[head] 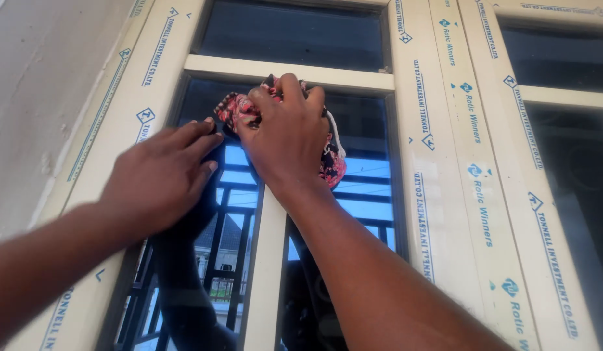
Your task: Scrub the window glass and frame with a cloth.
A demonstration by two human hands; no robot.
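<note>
My right hand (pixel 285 133) presses a crumpled red, black and white patterned cloth (pixel 333 159) against the glass pane (pixel 360 188) of a window, just below the upper horizontal bar. My left hand (pixel 160 175) lies flat with fingers together on the left part of the same pane, next to the frame, holding nothing. Both forearms reach up from the bottom of the view. The glass reflects my arms, blue sky and dark railings.
The cream window frame (pixel 438 162) is covered in protective film with blue printed marks. A second window section (pixel 561 149) stands to the right. A grey plastered wall (pixel 48 84) runs along the left.
</note>
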